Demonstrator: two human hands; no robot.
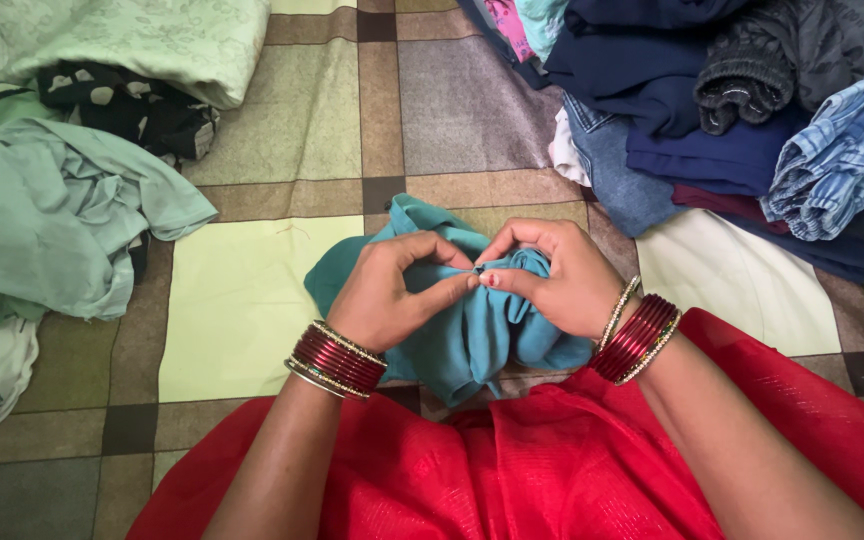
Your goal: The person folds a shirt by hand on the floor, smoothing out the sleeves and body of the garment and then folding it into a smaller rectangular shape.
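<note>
Teal cloth (472, 320): bunched on the checked sheet (242, 300), near centre, just beyond the red lap (552, 470). Left hand (392, 295) and right hand (562, 275): both pinched shut on 1 gathered fold of it, fingertips meeting. Green garments (52, 210) far left; dark clothes pile (742, 110) far right.

Soft, even daylight fills the view, bright without glare. Shadows are faint, pooling only under the hands (472, 285) and in the folds of cloth. Focus is sharp at the centre; the corners bend slightly with wide-angle distortion.
</note>
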